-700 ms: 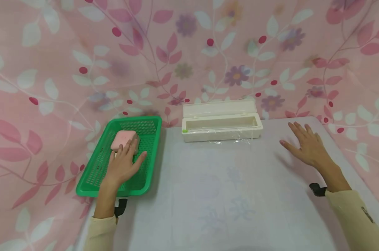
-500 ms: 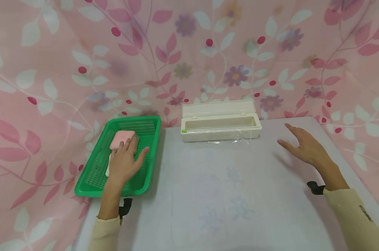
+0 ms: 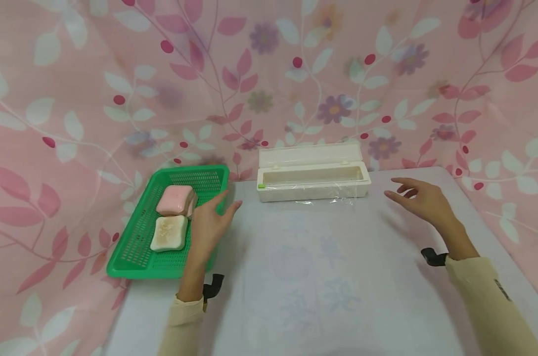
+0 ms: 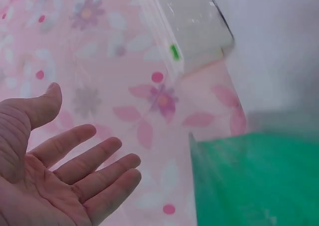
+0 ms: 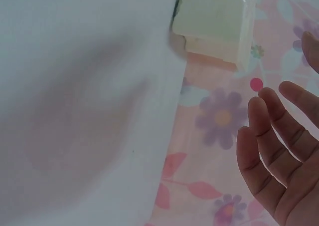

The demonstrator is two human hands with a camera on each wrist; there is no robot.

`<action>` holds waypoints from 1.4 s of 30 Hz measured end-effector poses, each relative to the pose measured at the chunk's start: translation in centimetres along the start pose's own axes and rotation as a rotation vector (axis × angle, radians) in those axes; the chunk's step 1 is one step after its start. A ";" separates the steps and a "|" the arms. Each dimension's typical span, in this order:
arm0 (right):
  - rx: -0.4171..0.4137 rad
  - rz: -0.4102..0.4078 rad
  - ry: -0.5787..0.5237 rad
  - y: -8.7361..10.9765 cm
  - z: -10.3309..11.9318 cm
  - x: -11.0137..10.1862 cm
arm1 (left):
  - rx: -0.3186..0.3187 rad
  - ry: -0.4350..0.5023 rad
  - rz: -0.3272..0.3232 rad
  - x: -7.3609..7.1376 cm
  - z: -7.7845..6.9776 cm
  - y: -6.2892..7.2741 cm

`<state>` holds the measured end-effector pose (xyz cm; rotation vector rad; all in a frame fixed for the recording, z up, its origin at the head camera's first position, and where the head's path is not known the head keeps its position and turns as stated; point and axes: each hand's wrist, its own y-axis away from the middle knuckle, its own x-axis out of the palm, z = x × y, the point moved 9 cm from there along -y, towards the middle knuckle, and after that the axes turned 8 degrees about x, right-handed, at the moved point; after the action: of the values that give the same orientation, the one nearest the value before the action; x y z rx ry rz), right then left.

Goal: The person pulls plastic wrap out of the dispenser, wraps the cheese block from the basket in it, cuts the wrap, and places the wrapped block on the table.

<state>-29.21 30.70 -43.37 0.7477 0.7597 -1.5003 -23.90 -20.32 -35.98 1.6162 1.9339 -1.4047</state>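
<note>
My left hand (image 3: 208,225) hovers by the right rim of a green plastic basket (image 3: 137,273), fingers extended and holding nothing. Two thick, rounded-square pieces sit inside: a pink one (image 3: 173,199) at the back and a cream one with a browned top (image 3: 168,233), like a slice of toast, in front. A white cling film dispenser (image 3: 313,192) stands at the back centre. Its lid is raised, clear film hangs over the front, and a green cutter slide (image 3: 262,186) is at the left end. My right hand (image 3: 425,202), loosely bent and holding nothing, is raised right of the dispenser.
A white cloth with faint blue print covers the table (image 3: 295,277). Pink floral fabric (image 3: 260,74) hangs behind and at both sides, close to the dispenser and basket. Each wrist wears a black mount (image 3: 433,257).
My left hand has moved right, off the pieces in the basket, uncovering the cream one. My right hand has shifted slightly left, and its fingers have bent more.
</note>
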 end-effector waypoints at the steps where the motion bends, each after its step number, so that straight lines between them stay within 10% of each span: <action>1: 0.000 -0.007 -0.013 -0.1 0.1 0.0 | -0.024 0.010 0.012 0.5 0.1 0.0; 18: 0.054 -0.008 -0.168 -2.0 0.7 3.0 | -0.233 0.104 0.176 9.4 3.5 -1.5; 24: 0.092 0.089 -0.174 -2.6 1.0 5.0 | -0.352 0.276 0.264 12.6 5.1 -1.9; 42: 0.176 0.215 -0.252 -3.8 0.9 8.8 | -0.524 0.462 0.345 18.8 8.1 -2.1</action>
<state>-33.52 25.08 -49.93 0.7286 0.3495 -1.4428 -35.25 -14.90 -52.26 1.9711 1.8911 -0.3653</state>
